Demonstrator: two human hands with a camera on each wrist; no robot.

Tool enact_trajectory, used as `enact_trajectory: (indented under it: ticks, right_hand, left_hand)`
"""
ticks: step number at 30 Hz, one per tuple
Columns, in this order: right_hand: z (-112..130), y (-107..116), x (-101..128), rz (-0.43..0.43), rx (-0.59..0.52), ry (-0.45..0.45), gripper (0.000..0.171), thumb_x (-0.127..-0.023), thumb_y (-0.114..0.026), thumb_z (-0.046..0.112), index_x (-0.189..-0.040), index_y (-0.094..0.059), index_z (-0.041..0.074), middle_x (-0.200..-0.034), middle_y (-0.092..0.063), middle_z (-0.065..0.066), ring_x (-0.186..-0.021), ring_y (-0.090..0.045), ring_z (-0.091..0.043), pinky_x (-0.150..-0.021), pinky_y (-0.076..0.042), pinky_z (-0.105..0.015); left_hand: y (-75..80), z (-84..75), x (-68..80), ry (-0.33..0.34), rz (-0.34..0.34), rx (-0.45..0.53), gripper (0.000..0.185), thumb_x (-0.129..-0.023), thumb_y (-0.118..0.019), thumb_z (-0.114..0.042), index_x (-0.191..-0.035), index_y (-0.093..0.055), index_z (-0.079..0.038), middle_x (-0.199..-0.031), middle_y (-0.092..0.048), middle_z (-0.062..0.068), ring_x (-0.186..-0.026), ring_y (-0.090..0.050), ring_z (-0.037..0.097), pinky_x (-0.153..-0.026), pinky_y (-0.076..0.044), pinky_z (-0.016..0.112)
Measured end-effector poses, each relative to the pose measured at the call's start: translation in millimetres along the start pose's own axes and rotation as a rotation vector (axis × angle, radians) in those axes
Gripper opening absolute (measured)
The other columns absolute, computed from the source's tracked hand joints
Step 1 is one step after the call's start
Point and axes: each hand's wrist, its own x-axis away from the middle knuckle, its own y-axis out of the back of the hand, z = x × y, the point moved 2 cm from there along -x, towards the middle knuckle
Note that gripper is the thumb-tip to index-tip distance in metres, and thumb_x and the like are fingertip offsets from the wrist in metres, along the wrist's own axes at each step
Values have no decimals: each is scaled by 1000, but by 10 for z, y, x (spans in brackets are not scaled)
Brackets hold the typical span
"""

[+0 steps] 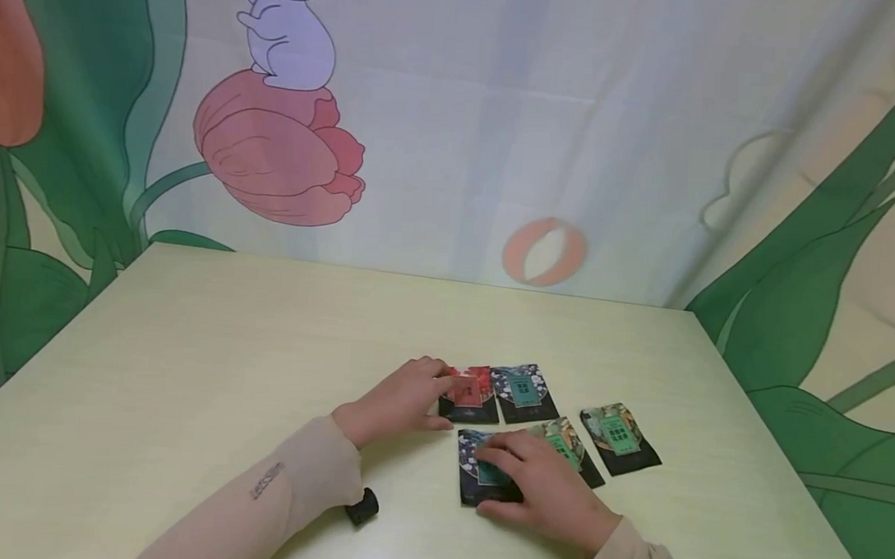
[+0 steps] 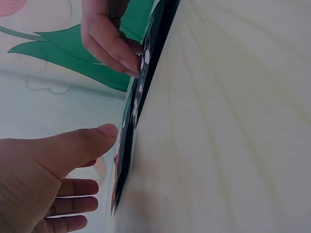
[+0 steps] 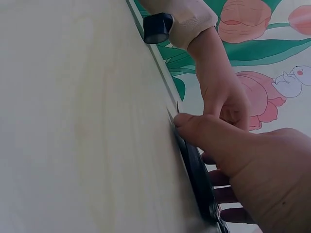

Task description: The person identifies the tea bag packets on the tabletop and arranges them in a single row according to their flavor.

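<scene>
Several small flat packets with printed labels lie on the table. My left hand [image 1: 402, 400] is at the left edge of a red-and-black packet [image 1: 476, 414], fingertips over its top, the thumb apart from the fingers. Beside that lies a dark blue flowered packet [image 1: 525, 389]. In the nearer row, my right hand [image 1: 547, 490] rests over another blue flowered packet [image 1: 471, 484], hiding much of it; its thumb touches the packet's near edge in the right wrist view. A green-labelled packet [image 1: 566, 438] is partly covered by this hand. Another green-labelled packet [image 1: 620, 438] lies tilted farther right.
The pale wooden table [image 1: 230, 346] reaches back to a printed curtain [image 1: 437, 147] with tulips and a white animal figure. A small black device [image 1: 362, 507] is at the left sleeve's cuff. Both forearms come in from the near edge.
</scene>
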Motion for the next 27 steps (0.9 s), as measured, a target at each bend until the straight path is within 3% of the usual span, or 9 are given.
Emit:
enact_trajectory:
  ticks: [10, 27]
  right_hand:
    - [3, 1, 7, 5, -14, 18, 63, -86, -50, 69, -126, -61, 22, -126, -58, 5, -118, -54, -16, -102, -45, -41]
    - [12, -15, 7, -47, 3, 27, 60, -85, -53, 67, -124, -63, 22, -125, -60, 6, -116, -55, -14, -100, -47, -38]
  left_hand:
    - [-124, -30, -110, -14, 64, 13, 47, -83, -73, -42, -119, -64, -13, -117, -60, 5, -107, -56, 21, -100, -45, 35]
    - [-96, -33, -70, -32, 51, -1, 39, -87, -70, -32, -120, -62, -14, -117, -60, 4, -108, -55, 20, -101, -45, 35]
